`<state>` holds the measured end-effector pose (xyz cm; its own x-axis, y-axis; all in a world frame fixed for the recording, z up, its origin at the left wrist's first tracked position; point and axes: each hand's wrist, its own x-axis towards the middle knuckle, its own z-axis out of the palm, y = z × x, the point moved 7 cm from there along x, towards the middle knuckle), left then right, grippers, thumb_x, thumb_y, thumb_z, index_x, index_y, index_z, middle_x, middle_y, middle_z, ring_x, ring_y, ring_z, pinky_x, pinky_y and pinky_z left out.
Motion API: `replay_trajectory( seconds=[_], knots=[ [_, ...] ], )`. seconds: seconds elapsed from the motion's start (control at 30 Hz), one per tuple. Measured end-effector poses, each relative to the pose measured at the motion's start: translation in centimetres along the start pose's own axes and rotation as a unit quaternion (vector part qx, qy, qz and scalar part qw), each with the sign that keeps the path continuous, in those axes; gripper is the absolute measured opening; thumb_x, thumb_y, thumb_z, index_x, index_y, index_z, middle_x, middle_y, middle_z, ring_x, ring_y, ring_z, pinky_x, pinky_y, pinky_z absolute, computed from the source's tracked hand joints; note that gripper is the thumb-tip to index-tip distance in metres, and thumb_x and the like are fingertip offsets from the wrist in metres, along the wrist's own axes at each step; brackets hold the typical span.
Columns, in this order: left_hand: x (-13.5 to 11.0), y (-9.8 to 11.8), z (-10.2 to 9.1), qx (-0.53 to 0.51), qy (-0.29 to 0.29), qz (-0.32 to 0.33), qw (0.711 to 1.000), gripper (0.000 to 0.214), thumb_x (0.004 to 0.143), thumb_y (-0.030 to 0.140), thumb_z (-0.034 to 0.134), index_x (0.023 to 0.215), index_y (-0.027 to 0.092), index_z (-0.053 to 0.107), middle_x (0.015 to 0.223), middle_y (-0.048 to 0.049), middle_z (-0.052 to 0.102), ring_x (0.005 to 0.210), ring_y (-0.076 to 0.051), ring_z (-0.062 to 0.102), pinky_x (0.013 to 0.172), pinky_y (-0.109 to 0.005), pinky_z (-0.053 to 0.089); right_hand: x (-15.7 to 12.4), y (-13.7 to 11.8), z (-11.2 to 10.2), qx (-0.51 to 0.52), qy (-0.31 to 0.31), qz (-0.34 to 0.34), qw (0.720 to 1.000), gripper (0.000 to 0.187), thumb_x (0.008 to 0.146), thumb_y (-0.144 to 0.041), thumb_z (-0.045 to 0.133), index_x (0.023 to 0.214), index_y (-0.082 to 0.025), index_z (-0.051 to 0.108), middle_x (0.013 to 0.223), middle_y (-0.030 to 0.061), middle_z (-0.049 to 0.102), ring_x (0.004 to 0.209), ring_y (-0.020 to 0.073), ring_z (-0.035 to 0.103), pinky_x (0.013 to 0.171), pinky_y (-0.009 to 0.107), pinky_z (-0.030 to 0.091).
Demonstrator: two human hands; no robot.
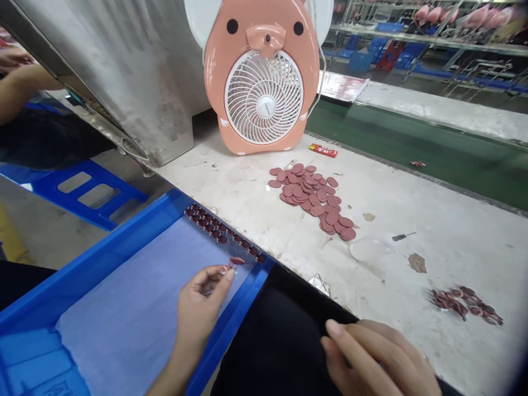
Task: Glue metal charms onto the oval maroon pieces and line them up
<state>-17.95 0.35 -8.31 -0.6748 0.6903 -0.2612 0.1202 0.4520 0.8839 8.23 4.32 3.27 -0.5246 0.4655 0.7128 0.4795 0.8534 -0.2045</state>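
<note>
My left hand (206, 300) pinches a small dark red oval piece (236, 260) between thumb and fingertips, above the near end of a blue tray (264, 275). Rows of small, shiny, dark red pieces (210, 224) lie along the tray's edge beside the table, on a pale bluish sheet (136, 297). My right hand (371, 357) hovers by the table's front edge, its fingers bent and tips close together, with nothing visible in them. Flat reddish-brown ovals (307, 192) form a loose pile on the table. Farther right lies a small heap of dark red, glossy pieces (466, 304).
A pink animal-shaped fan (264, 99) stands at the back of the worktable (289, 242). Near it lies a red packet (324, 150). A metal housing (144, 71) rises at left, with a blue stool (86, 192) below and another person's arm (25, 88) beyond. A green belt (412, 148) runs behind.
</note>
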Motion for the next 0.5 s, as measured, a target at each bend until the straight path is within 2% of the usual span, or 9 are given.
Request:
replay_trajectory(
  seconds=[0.1,0.17,0.3,0.5],
  knots=[
    [4.2,-2.6,-1.5,0.126,0.033,0.009,0.991,0.033,0.082,0.049,0.063,0.092,0.017,0.064,0.081,-0.0021,0.064,0.065,-0.016,0.056,0.064,-0.031,0.048,-1.7,2.9,-0.6,-0.045,-0.012,0.024,0.999,0.048,0.074,0.0,0.075,0.118,-0.018,0.066,0.082,0.0033,0.068,0.069,0.0165,0.063,0.067,0.031,0.052],
    [6.6,-3.9,-1.4,0.217,0.022,0.012,0.976,0.029,0.086,0.045,0.061,0.095,0.017,0.065,0.085,-0.0022,0.066,0.069,-0.017,0.059,0.07,-0.036,0.05,-2.4,4.5,-0.7,-0.086,-0.014,0.033,0.996,0.053,0.074,-0.001,0.076,0.122,-0.019,0.064,0.084,0.0036,0.067,0.07,0.0176,0.062,0.069,0.033,0.052],
    [9.9,-5.5,0.3,0.352,-0.026,0.022,0.935,0.026,0.09,0.039,0.058,0.103,0.017,0.064,0.099,-0.0052,0.067,0.088,-0.021,0.064,0.08,-0.043,0.052,-2.9,6.3,-0.4,-0.107,-0.015,0.062,0.992,0.045,0.075,-0.006,0.077,0.117,-0.02,0.067,0.084,0.0034,0.065,0.071,0.0176,0.062,0.071,0.033,0.05],
    [12.9,-6.7,2.5,0.459,-0.076,0.021,0.885,0.03,0.091,0.04,0.057,0.107,0.016,0.063,0.105,-0.007,0.067,0.091,-0.022,0.065,0.081,-0.044,0.054,-2.7,6.0,0.2,-0.106,-0.04,0.058,0.992,0.036,0.078,-0.009,0.077,0.112,-0.017,0.067,0.086,0.0054,0.066,0.074,0.0189,0.062,0.074,0.034,0.05]
  ],
)
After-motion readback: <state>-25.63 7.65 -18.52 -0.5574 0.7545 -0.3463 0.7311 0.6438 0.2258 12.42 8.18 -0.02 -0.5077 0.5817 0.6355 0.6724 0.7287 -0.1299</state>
